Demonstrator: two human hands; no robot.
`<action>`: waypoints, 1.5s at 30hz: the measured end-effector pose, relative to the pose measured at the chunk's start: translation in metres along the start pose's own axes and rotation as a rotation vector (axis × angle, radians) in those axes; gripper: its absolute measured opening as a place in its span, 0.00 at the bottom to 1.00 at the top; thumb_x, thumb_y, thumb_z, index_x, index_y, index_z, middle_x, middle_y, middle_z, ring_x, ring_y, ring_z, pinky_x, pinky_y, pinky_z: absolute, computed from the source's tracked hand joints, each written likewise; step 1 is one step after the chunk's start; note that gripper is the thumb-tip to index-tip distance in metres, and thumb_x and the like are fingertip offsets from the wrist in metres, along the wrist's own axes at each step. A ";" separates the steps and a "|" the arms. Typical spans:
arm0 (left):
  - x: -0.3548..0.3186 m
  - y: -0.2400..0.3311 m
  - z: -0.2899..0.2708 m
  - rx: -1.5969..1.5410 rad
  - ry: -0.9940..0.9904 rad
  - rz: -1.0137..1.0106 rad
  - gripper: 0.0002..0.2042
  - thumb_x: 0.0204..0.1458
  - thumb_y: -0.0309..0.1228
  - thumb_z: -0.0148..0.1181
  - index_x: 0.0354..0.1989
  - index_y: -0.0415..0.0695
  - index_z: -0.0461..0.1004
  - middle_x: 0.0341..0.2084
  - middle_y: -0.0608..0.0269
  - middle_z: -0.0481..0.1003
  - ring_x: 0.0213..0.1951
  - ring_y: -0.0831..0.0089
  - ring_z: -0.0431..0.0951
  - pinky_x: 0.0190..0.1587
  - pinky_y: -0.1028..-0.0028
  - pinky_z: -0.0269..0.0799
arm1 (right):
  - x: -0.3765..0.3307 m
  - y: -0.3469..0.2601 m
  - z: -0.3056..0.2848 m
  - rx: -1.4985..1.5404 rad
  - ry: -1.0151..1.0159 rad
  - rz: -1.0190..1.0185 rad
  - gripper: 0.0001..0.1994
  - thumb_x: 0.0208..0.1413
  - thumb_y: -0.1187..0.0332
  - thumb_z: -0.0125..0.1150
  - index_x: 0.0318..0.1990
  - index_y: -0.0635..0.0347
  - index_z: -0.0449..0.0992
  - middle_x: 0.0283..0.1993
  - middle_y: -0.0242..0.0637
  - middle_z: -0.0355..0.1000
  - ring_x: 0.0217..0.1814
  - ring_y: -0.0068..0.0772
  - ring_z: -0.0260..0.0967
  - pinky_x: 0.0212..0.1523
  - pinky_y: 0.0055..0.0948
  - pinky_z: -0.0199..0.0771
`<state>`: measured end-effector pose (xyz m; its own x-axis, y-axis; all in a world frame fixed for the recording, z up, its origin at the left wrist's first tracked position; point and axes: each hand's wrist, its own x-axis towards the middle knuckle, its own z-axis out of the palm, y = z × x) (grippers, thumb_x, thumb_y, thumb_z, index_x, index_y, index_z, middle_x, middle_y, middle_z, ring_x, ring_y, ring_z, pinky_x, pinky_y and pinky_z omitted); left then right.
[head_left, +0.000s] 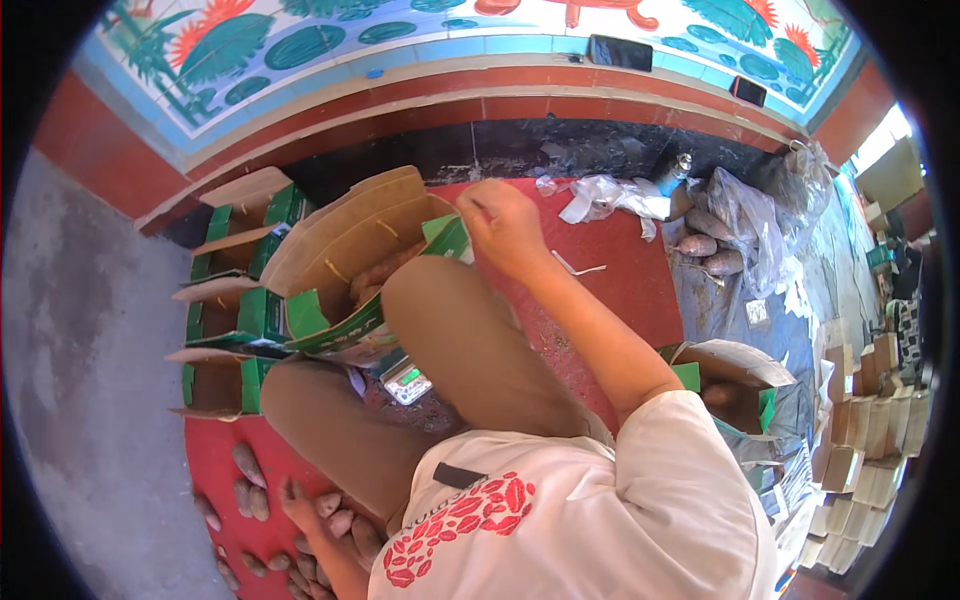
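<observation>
My left hand (300, 508) hangs low on the left, above several brown tubers (290, 565) that look like sweet potatoes, strewn on the red mat. Its fingers look parted, and nothing shows in them. Beside that hand lies one rounded tuber (327, 504). My right hand (503, 228) is closed at the right end of a raised cardboard flap. What its fingers hold, if anything, is hidden. The flap belongs to a green-and-brown carton (345, 215) holding reddish-brown tubers (385, 268). Below the carton, between my knees, a small scale (407, 384) has its display lit green.
Smaller open cartons (222, 388) line the carton's left side. Another carton (735, 385) stands to my right. Beyond it are stacked cardboard (860, 460), large tubers (722, 262) with a plastic bag (750, 215), and a bottle (675, 175). Phones (620, 53) rest on the wall ledge.
</observation>
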<state>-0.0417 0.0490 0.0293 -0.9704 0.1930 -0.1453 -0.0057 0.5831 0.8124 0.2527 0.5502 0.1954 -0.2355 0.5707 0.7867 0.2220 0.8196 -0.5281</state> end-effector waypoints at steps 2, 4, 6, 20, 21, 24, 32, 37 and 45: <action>0.012 0.061 0.004 -0.010 0.031 0.272 0.14 0.56 0.23 0.52 0.51 0.36 0.70 0.49 0.55 0.72 0.52 0.66 0.70 0.57 0.69 0.63 | -0.005 0.008 0.008 -0.004 -0.028 -0.022 0.03 0.48 0.71 0.60 0.28 0.61 0.74 0.29 0.41 0.71 0.33 0.47 0.70 0.34 0.40 0.69; 0.019 0.125 0.007 0.013 0.049 0.369 0.14 0.55 0.22 0.52 0.50 0.35 0.70 0.49 0.54 0.72 0.52 0.66 0.71 0.57 0.68 0.63 | -0.008 0.012 0.017 -0.013 -0.062 -0.008 0.03 0.48 0.71 0.60 0.28 0.60 0.74 0.28 0.40 0.71 0.33 0.47 0.69 0.35 0.40 0.69; 0.025 0.172 0.011 -0.003 0.020 0.544 0.13 0.54 0.21 0.52 0.49 0.36 0.71 0.49 0.54 0.72 0.53 0.65 0.70 0.58 0.68 0.62 | -0.012 0.016 0.027 -0.011 -0.123 0.006 0.03 0.49 0.70 0.59 0.28 0.59 0.73 0.28 0.39 0.69 0.33 0.46 0.68 0.36 0.41 0.68; 0.011 0.324 0.136 0.531 -0.443 1.075 0.21 0.41 0.24 0.65 0.47 0.42 0.72 0.53 0.50 0.69 0.57 0.52 0.66 0.61 0.61 0.60 | 0.031 0.026 0.110 -0.117 -0.316 -0.063 0.08 0.45 0.67 0.61 0.34 0.57 0.74 0.35 0.39 0.69 0.42 0.43 0.67 0.42 0.40 0.67; 0.014 0.324 0.141 0.589 -0.474 1.104 0.21 0.39 0.25 0.66 0.46 0.41 0.73 0.52 0.48 0.69 0.56 0.50 0.66 0.60 0.60 0.60 | 0.038 0.023 0.119 -0.148 -0.336 -0.087 0.10 0.45 0.67 0.61 0.36 0.56 0.74 0.36 0.39 0.69 0.43 0.43 0.67 0.43 0.40 0.66; 0.030 0.315 0.160 0.687 -0.503 1.067 0.20 0.38 0.27 0.67 0.43 0.43 0.76 0.44 0.49 0.74 0.49 0.51 0.72 0.53 0.60 0.66 | 0.051 0.033 0.144 -0.258 -0.348 -0.177 0.11 0.45 0.68 0.59 0.39 0.55 0.74 0.36 0.38 0.70 0.43 0.42 0.67 0.45 0.39 0.64; 0.031 0.308 0.171 0.921 -0.503 0.946 0.09 0.40 0.33 0.65 0.31 0.47 0.78 0.31 0.53 0.77 0.36 0.52 0.77 0.39 0.58 0.72 | 0.041 0.060 0.178 -0.425 -0.646 -0.113 0.10 0.50 0.67 0.55 0.40 0.55 0.75 0.39 0.39 0.74 0.45 0.41 0.71 0.45 0.38 0.69; 0.030 0.302 0.171 0.874 -0.456 1.002 0.08 0.41 0.34 0.65 0.30 0.47 0.77 0.30 0.53 0.76 0.34 0.52 0.76 0.37 0.58 0.71 | 0.047 0.059 0.174 -0.418 -0.751 0.021 0.08 0.51 0.68 0.56 0.37 0.55 0.79 0.38 0.40 0.77 0.44 0.40 0.75 0.41 0.37 0.74; 0.015 0.309 0.169 0.836 -0.413 1.158 0.07 0.42 0.31 0.64 0.27 0.44 0.75 0.27 0.52 0.75 0.32 0.51 0.75 0.33 0.58 0.70 | 0.027 0.060 0.146 -0.470 -0.708 -0.162 0.05 0.45 0.67 0.58 0.28 0.51 0.80 0.32 0.33 0.76 0.40 0.36 0.73 0.38 0.34 0.75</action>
<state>-0.0170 0.3651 0.1831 -0.2022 0.9763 0.0774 0.9786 0.1984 0.0545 0.1220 0.6216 0.1383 -0.7975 0.4735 0.3739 0.4662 0.8770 -0.1162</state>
